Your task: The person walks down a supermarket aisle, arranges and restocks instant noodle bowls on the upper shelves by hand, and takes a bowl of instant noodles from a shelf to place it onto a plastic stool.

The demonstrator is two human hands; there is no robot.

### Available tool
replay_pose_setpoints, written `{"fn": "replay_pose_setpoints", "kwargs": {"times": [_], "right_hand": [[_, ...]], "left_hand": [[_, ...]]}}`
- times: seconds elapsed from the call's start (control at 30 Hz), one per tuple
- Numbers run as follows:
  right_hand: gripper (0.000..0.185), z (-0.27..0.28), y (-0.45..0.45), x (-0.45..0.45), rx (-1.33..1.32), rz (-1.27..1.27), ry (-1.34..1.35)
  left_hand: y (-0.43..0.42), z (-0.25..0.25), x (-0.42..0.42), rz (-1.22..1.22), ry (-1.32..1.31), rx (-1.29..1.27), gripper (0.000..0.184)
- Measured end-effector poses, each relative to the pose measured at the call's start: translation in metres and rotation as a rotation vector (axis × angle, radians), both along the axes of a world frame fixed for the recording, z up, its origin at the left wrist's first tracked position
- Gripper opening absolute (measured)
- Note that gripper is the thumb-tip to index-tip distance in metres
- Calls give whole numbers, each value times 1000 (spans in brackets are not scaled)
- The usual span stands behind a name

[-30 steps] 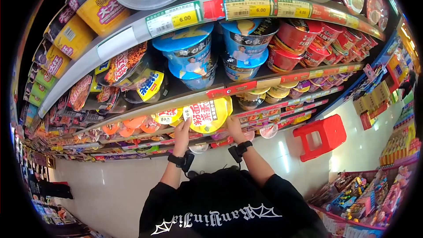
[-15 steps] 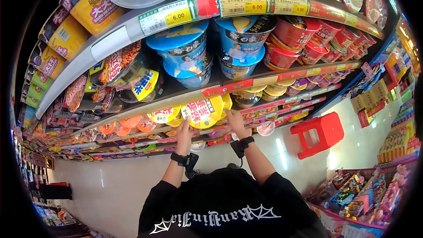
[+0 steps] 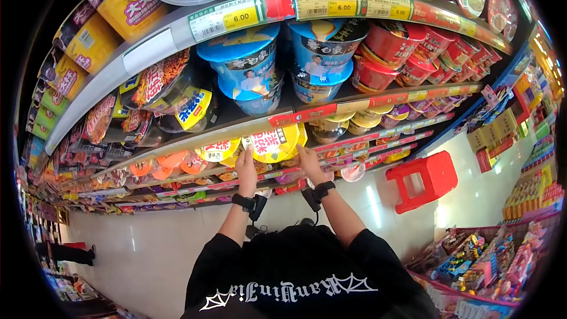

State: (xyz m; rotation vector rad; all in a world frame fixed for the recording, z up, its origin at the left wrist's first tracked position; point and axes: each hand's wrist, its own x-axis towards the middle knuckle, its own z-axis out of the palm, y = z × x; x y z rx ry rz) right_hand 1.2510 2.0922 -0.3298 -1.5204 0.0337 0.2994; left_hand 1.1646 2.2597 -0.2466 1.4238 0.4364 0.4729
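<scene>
A yellow instant noodle bowl (image 3: 275, 146) with red lettering on its lid sits between my two hands, tilted so the lid faces me. My left hand (image 3: 245, 166) grips its near left edge, thumb over the rim. At the right side, my right hand (image 3: 308, 160) has its fingers closed on the bowl's edge, partly hidden. The shelf above covers the bowl's far part. Another yellow noodle bowl (image 3: 217, 151) is just left of my left hand. Cup noodles with gold lids (image 3: 329, 127) stand to the right.
The upper shelf holds blue noodle tubs (image 3: 248, 77), red noodle tubs (image 3: 381, 53) and black-and-red noodle packs (image 3: 156, 80). A price rail (image 3: 328, 5) runs along its edge. Behind to the right are a red stool (image 3: 434, 180) and a snack bin (image 3: 481, 266). At far left, a person's dark-clad leg (image 3: 68, 253) shows.
Both hands have pushed the yellow bowl slightly up and inward, so the shelf edge covers more of its lid. My right hand has shifted a little left. The person's leg at far left has moved.
</scene>
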Motion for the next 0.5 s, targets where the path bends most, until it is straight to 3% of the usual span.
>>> {"fn": "replay_pose_setpoints", "kwargs": {"times": [0.13, 0.3, 0.5], "right_hand": [[47, 13, -3, -1, 5, -3, 64], [46, -17, 27, -5, 135, -94, 139], [45, -2, 32, -11, 216, -41, 216]], "left_hand": [[12, 5, -1, 1, 59, 138, 40], [11, 8, 9, 15, -31, 186, 37], [16, 9, 16, 10, -20, 191, 37]]}}
